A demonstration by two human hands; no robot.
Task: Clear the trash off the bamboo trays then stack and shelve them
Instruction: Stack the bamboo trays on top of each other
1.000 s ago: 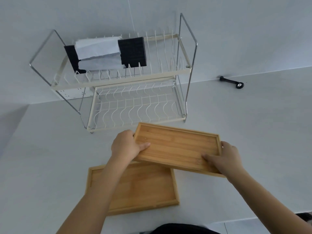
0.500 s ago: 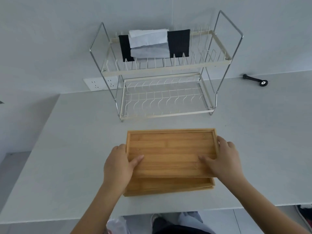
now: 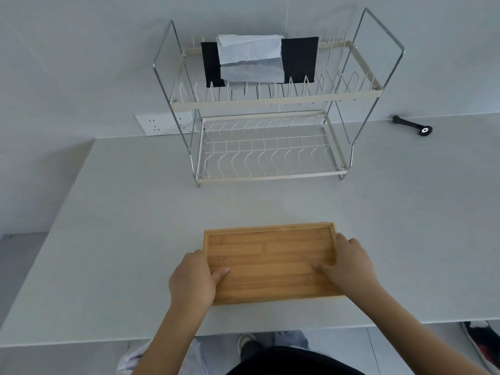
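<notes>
A bamboo tray [image 3: 270,262] lies flat on the white table [image 3: 130,239] near its front edge, squarely over a second tray that it now hides. My left hand [image 3: 193,280] grips the top tray's left end, thumb resting inside it. At the right end my right hand [image 3: 349,266] holds it the same way. The tray's surface is bare. Behind it stands a two-tier wire dish rack [image 3: 270,147]; its lower shelf is empty.
On the rack's top tier lean a black pad [image 3: 300,60] and a white folded cloth [image 3: 250,59]. A small black tool [image 3: 411,125] lies at the back right by the wall. A wall socket [image 3: 162,124] sits left of the rack.
The upper tray, held tilted and offset above the lower one, was turned square and lowered onto it, so the lower tray is now covered. Both hands kept their grip.
</notes>
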